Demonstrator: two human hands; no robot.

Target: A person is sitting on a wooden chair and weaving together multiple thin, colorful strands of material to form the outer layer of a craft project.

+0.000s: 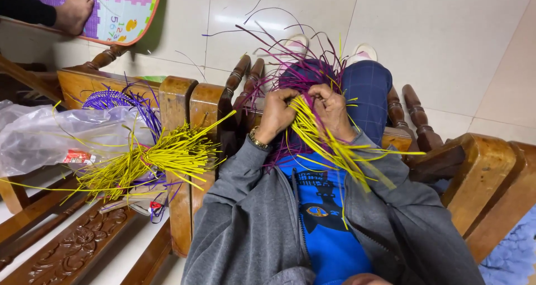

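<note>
yellow strips [326, 142] fanning over the lap | left hand [276, 114] and right hand [333, 110] both clenching them against purple woven piece [304, 75] | loose yellow bundle [162, 156] lying on wooden chair [178, 100] beside

Yellow strips [329, 142] — purple weave [301, 75] — on lap

Plastic bag [50, 134], play mat [123, 8]

Woven purple piece [304, 75] sits half-hidden behind both hands; another person's foot [72, 8] is edge-cropped.
</note>
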